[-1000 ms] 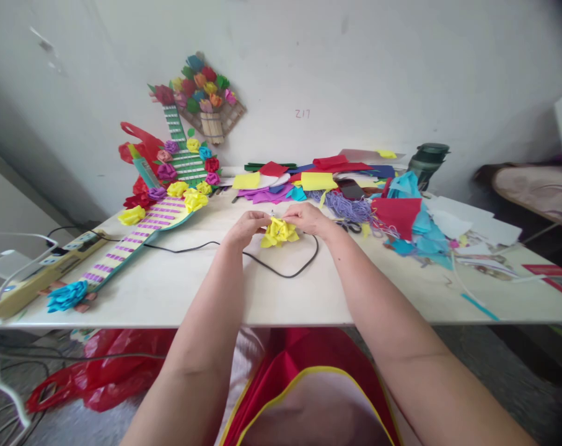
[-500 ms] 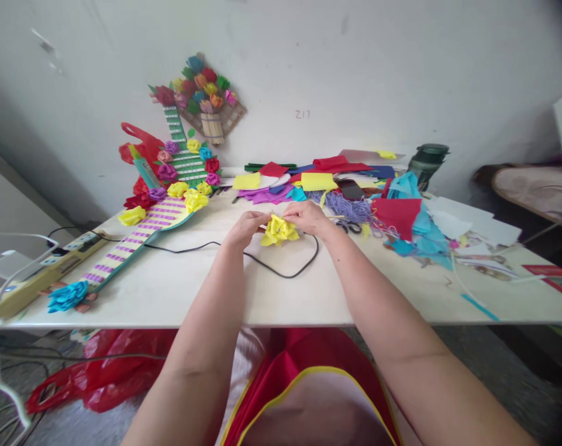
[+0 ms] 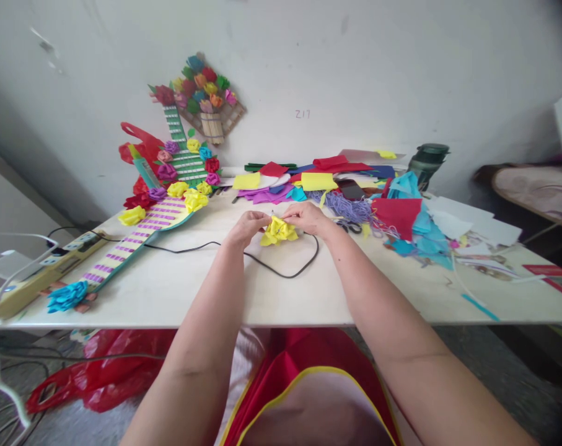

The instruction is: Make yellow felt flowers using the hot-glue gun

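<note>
A yellow paper flower (image 3: 279, 231) with ruffled petals is held just above the table, between my two hands. My left hand (image 3: 250, 227) pinches its left upper edge with thumb and fingers closed. On the other side, my right hand (image 3: 307, 219) pinches the upper right petals. The fingertips partly cover the flower's far side. A black cable (image 3: 285, 276) loops on the table just below and around it.
At left lies a purple-striped, guitar-shaped craft (image 3: 136, 240) with paper flowers, near a power strip (image 3: 43, 269). Paper sheets (image 3: 318, 181), purple yarn (image 3: 350, 208) and scissors (image 3: 350, 227) lie behind and right. A dark bottle (image 3: 427, 164) stands at the back right.
The yellow flower has shifted very slightly, and my right fingers have moved a little on its edge. A thin stick visible beside my right hand earlier no longer shows there.
</note>
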